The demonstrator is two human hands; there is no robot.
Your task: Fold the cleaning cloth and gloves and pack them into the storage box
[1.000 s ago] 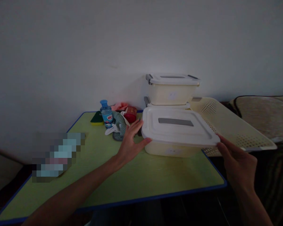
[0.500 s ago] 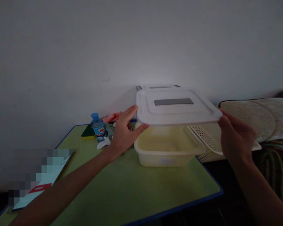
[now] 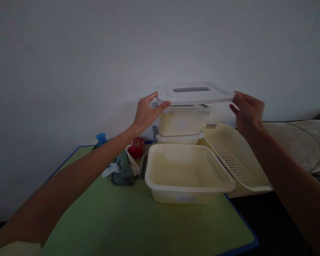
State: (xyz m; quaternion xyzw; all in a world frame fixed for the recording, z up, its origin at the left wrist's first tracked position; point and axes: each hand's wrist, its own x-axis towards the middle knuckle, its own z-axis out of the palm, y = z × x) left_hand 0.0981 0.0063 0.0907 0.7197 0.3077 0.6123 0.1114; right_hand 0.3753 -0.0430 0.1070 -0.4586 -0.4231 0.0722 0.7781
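A white lid (image 3: 197,95) with a grey strip on top is raised between my two hands, just above the stacked boxes. My left hand (image 3: 147,110) grips its left edge, thumb in front. At the right corner, my right hand (image 3: 247,107) pinches the rim. Below stands the uncovered cream storage box (image 3: 186,197) on the green table, with nothing visible inside. Behind it are two stacked boxes: the upper lidded box (image 3: 173,122) and the lower box (image 3: 180,138), which is mostly hidden by the open one.
A cream perforated basket (image 3: 229,156) adjoins the open box on the right, near a pale cushion (image 3: 296,142). Left of the box lie a grey-green cloth (image 3: 124,167) and a red item (image 3: 136,147); a blue-capped bottle (image 3: 101,138) is partly behind my arm. The table (image 3: 138,220) has a blue edge.
Both hands have lifted the lid off the front box and carried it up and back toward the stack. The box's inside now shows.
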